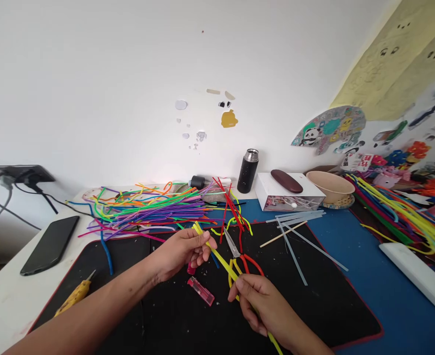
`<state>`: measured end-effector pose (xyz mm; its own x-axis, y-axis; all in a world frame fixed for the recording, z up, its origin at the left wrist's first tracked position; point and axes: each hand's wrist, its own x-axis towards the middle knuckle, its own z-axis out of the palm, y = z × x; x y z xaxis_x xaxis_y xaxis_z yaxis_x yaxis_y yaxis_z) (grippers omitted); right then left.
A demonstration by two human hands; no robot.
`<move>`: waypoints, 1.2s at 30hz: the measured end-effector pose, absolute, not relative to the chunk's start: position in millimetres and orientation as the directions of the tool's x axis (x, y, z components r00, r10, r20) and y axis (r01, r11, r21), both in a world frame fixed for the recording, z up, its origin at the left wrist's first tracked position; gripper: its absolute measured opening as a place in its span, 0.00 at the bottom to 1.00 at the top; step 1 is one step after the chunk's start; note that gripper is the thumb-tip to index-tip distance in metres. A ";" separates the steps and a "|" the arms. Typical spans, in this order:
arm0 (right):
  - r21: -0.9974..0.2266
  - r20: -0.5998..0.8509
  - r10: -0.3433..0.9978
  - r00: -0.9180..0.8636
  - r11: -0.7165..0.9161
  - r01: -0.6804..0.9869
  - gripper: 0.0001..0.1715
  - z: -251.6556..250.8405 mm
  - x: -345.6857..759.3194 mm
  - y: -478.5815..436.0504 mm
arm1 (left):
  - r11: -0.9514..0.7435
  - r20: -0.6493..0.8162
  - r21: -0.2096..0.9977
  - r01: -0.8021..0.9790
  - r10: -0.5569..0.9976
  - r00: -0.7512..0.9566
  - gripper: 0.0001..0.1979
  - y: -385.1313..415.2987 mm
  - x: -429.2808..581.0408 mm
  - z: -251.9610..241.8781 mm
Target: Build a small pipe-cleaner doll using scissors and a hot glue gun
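Several yellow pipe cleaners (221, 260) run in a bundle between my two hands, over the black mat (173, 320). My left hand (184, 247) pinches them near their upper ends, which stick out past the thumb. Lower down and to the right, my right hand (256, 301) is closed round the same bundle, and the tail comes out below the palm. Just behind the bundle lie scissors (233, 244) with orange-red handles, partly hidden by it. A pink lighter (201, 291) rests on the mat below my left hand.
A heap of coloured pipe cleaners (158, 209) lies along the back. Clear glue sticks (293, 251) and a wooden stick (284, 233) are at right. Behind stand a black flask (248, 171) and a white drawer box (289, 192). A phone (50, 245) and yellow-handled tool (75, 296) lie left.
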<state>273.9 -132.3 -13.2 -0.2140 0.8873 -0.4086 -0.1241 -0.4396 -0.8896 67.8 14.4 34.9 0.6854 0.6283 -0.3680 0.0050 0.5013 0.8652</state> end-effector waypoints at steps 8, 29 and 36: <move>-0.889 -0.444 0.890 -0.102 -0.452 -0.075 0.40 -13.3 293.0 -138.7 | 0.437 -0.333 0.900 0.010 0.671 0.662 0.30 28.9 105.0 34.0; -0.856 -0.503 0.862 -0.065 -0.507 -0.097 0.39 -22.4 308.2 -157.7 | 0.370 -0.281 0.929 -0.023 0.745 0.605 0.27 59.9 113.5 29.9; -0.850 -0.510 0.860 -0.037 -0.510 -0.131 0.37 -22.5 314.7 -161.6 | 0.318 -0.241 0.948 -0.031 0.776 0.583 0.22 66.1 116.0 26.5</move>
